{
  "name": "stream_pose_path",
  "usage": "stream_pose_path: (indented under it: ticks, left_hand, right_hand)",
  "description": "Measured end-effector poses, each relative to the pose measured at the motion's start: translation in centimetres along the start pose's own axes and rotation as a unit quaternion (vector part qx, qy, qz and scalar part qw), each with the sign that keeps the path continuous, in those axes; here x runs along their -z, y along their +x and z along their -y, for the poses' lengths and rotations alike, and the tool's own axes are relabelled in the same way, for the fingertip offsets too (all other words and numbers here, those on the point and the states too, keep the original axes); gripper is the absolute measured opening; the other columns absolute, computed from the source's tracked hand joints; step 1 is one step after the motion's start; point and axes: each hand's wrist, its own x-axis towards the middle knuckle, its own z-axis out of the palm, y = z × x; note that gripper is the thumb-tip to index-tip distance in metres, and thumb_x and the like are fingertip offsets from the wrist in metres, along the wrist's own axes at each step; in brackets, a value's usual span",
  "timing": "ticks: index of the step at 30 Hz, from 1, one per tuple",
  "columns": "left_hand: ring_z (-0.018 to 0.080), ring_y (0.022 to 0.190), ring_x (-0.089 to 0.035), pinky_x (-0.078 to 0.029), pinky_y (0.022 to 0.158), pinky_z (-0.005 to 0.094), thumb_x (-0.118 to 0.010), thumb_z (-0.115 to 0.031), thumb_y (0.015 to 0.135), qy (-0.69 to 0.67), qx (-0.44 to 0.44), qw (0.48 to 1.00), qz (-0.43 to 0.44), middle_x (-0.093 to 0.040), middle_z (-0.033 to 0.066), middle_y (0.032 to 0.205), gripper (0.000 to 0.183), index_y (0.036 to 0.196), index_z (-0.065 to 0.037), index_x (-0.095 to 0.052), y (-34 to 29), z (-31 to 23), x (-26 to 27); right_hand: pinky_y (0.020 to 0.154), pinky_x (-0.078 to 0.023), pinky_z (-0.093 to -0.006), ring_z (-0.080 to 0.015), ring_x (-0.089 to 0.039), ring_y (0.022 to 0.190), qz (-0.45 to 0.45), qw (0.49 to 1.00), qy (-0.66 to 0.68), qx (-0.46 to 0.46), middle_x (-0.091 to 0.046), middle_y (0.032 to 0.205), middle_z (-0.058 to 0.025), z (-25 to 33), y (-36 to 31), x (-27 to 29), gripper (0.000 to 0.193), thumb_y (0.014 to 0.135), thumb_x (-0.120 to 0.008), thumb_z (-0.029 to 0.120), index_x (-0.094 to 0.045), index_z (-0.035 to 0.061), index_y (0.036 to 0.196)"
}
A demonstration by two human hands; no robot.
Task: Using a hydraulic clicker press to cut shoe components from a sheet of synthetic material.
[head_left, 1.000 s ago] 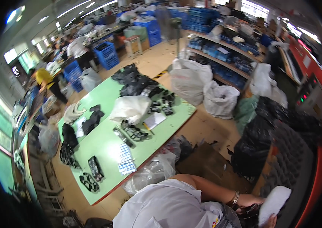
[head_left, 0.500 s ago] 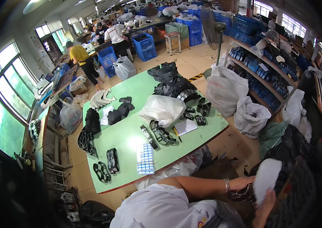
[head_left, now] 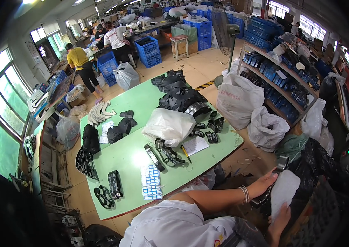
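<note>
At the lower right, beyond the table's near edge, my left hand (head_left: 266, 184) is closed around a black glossy strap (head_left: 282, 164). One end of the strap sticks up above the fingers and more of it hangs below them. Just beneath, my right hand (head_left: 280, 219) grips the lower end of a white oblong cloth pad (head_left: 285, 190). The pad lies against the strap and hides part of it and some of my fingers. A black plastic bag (head_left: 320, 164) is right beside both hands.
On the green table (head_left: 129, 168) are black strap loops (head_left: 115, 184), a sheet of blue-and-white labels (head_left: 151, 182), a white plastic bag (head_left: 169, 125), a notepad (head_left: 195, 145) with a pencil, and black strap piles (head_left: 178, 96). White sacks (head_left: 240, 99) and a shelf rack (head_left: 281, 82) stand at right.
Both hands have shifted slightly left, the left one also upward. The strap's end now shows above my left hand. The white pad is lower and tilted. The whole view has turned slightly.
</note>
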Motion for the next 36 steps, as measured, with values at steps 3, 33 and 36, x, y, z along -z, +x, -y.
stream_pose_path:
  ticks: [3, 33, 36]
  left_hand:
    - [0.0176, 0.124, -0.039, -0.028, 0.106, 0.0295, -0.034, -0.049, 0.099, 0.117, -0.023, 0.993, 0.025, -0.042, 0.0118, 0.138, 0.066, 0.148, -0.006, -0.021, 1.9, 5.6, 0.7]
    - [0.0179, 0.116, -0.047, -0.034, 0.100, 0.0283, -0.045, -0.049, 0.096, 0.127, 0.022, 0.989, -0.077, -0.053, 0.0157, 0.128, 0.069, 0.150, -0.015, -0.019, 1.1, 4.7, 0.3]
    - [0.0172, 0.115, -0.048, -0.034, 0.099, 0.0277, -0.045, -0.049, 0.096, 0.167, -0.002, 0.984, -0.067, -0.054, 0.0150, 0.126, 0.069, 0.150, -0.015, -0.018, 2.5, 5.5, 1.5]
  right_hand:
    - [0.033, -0.032, -0.0247, -0.0140, -0.047, 0.043, -0.088, 0.996, -0.008, -0.009, -0.051, 0.071, -0.0044, 0.9, 3.1, -0.6, 0.036, 0.095, -0.048, 0.040, -0.050, 0.0045, 0.102]
    - [0.061, -0.045, -0.0473, -0.0481, -0.059, 0.073, -0.033, 0.938, -0.274, 0.211, -0.056, 0.076, -0.0310, 2.1, -1.4, -1.4, 0.029, 0.087, -0.060, 0.014, -0.041, -0.0039, 0.101]
    - [0.067, -0.044, -0.0463, -0.0504, -0.055, 0.078, -0.035, 0.961, -0.243, 0.130, -0.055, 0.079, -0.0311, 4.6, -1.0, -1.2, 0.026, 0.085, -0.061, 0.012, -0.045, -0.0041, 0.097]
